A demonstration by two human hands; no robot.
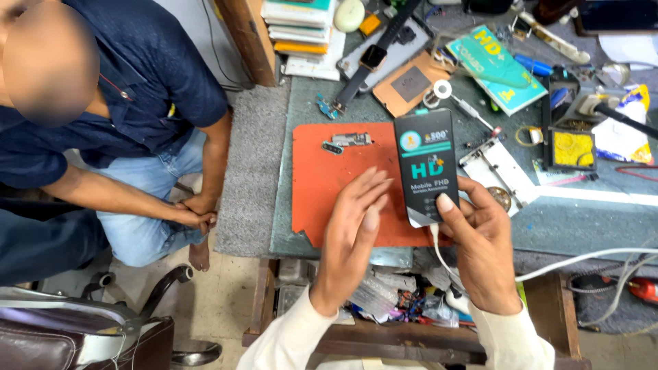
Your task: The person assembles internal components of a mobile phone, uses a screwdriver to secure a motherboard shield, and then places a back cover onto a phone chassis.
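**Phone pack held above the orange mat**

Your right hand (pixel 483 236) sat lowest and nearest, its fingers and thumb wrapped around the bottom end of a dark, flat phone-sized package (pixel 426 164) with teal and white print. You held it upright, tilted slightly away from you, over the right edge of the orange mat (pixel 322 185). A white cable (pixel 582 260) ran from the package's lower end, under your palm and off to the right.

Your left hand (pixel 353 229) was released, flat, fingers together and straight, just beside the package's left edge; whether the fingertips touched it could not be told.

On the mat, well beyond your hands, lay small metal parts (pixel 345 142). Farther back on the desk (pixel 582 219) were a smartwatch (pixel 373 57), a teal box (pixel 497 67), a white phone frame (pixel 499 171) and a stack of books (pixel 301 31). At the left another person (pixel 137 89) in a dark blue shirt sat with hands clasped, clear of your work.
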